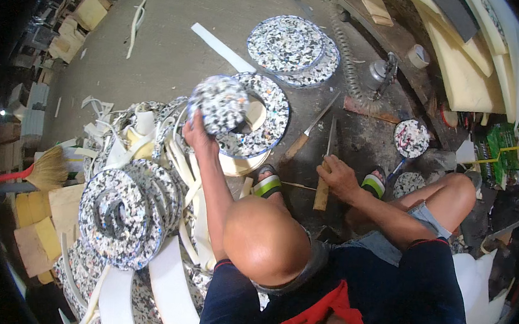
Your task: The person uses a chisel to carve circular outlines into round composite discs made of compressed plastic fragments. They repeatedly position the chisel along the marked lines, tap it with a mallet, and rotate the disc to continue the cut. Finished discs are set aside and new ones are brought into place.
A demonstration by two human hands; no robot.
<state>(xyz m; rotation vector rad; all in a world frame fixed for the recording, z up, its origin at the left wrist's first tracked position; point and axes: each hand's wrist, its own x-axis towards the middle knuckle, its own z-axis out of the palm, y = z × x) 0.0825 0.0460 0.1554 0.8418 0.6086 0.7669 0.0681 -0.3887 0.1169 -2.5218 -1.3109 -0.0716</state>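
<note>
My left hand (199, 135) grips the edge of a round black-and-white speckled foam disc (220, 102), raised and tilted. Partly behind it lies a wide speckled foam ring (278, 112) with a blue-edged rim, resting on a pale round base (241, 165). In its hole a cream piece is visible. My right hand (338, 178) is closed round the wooden handle of a knife (321, 195), its narrow blade pointing away from me. Left of it, a second knife (295, 147) with a wooden handle lies on the floor.
Speckled discs (286, 43) are stacked ahead, near a white strip (219, 46). Foam rings (146, 226) and scraps pile up at left, beside a broom (48, 168). To the right are a coiled hose (346, 54), a metal cup (377, 74), a small disc (411, 138) and yellow foam sheets (458, 79).
</note>
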